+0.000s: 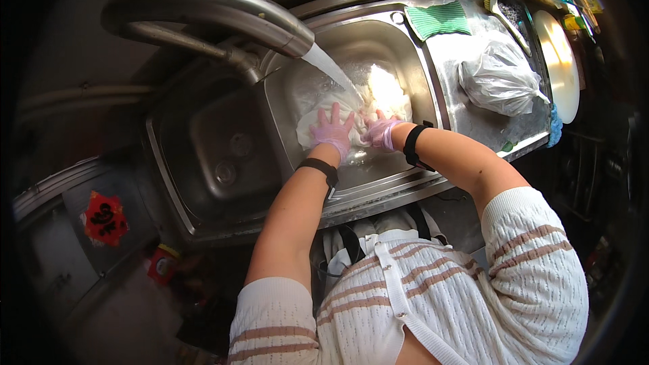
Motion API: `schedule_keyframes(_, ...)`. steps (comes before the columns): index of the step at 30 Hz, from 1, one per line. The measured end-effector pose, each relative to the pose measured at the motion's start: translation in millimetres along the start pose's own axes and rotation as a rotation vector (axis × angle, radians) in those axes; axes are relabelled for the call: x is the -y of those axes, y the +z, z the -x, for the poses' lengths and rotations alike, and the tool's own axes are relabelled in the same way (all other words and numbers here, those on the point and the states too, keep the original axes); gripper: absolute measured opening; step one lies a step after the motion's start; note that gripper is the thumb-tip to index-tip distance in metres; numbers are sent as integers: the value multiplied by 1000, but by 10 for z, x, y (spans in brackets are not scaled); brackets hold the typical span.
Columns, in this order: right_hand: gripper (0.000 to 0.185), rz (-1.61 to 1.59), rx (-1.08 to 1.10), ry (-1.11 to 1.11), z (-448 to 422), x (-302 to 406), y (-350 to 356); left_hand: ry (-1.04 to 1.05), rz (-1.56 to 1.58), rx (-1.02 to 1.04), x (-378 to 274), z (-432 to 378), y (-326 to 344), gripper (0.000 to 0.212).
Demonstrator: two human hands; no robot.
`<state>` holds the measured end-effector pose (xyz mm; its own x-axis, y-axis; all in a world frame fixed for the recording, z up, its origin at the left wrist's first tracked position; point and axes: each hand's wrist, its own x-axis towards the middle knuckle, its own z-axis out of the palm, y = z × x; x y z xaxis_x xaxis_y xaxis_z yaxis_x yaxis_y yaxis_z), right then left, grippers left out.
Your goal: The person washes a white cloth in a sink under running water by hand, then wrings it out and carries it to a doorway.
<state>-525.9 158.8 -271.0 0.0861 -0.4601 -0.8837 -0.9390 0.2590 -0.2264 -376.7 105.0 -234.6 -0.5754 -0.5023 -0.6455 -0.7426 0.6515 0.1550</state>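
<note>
A wet white cloth [312, 124] lies spread and bunched on the bottom of the right basin of a stainless steel sink [431, 91]. Water pours onto it from a thick curved metal faucet [299, 40]. My left hand [332, 132], in a thin translucent pinkish glove, rests on the cloth with its fingers spread. Just to the right, my right hand [380, 131], gloved the same way, presses on the cloth; its fingertips are partly lost in folds and glare, so its hold is unclear. The two hands are a small gap apart. Each wrist wears a black strap.
Left of the faucet's stream lies a second, darker basin [223, 142] with a drain. On the right drainboard are a green striped cloth [440, 19], a white-handled brush [507, 23] and a tied white plastic bag [499, 78]. A white oval board [557, 66] stands beyond them.
</note>
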Motion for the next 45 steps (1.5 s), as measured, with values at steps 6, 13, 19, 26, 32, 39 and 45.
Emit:
schedule_keyframes(6,47,328,84,-285,-263,-71,-334,-128,-114,263,278,-457,78,64)
schedule_keyframes(13,44,12,-97,-70,-180,-119,-207,62,-298,400,272,-330,-10,73)
schedule_keyframes(19,30,361,-184,-72,-355,-410,-214,-13,-173,78,252,-289,207,56)
schedule_keyframes(26,29,303,290,-185,284,-469,-263,67,-141,534,291,-9,-347,29)
schedule_keyframes(32,24,-67,-374,-528,2066,-333,-1185,358,229,19,695,1142,-1246,23)
schedule_keyframes(39,34,-90,-859,-664,3345,-189,-1751,401,512,-280,527,2070,-2232,19)
schedule_keyframes(45,34,-298,-837,-362,2786,97,-2132,322,604,-195,638,1469,-2216,25)
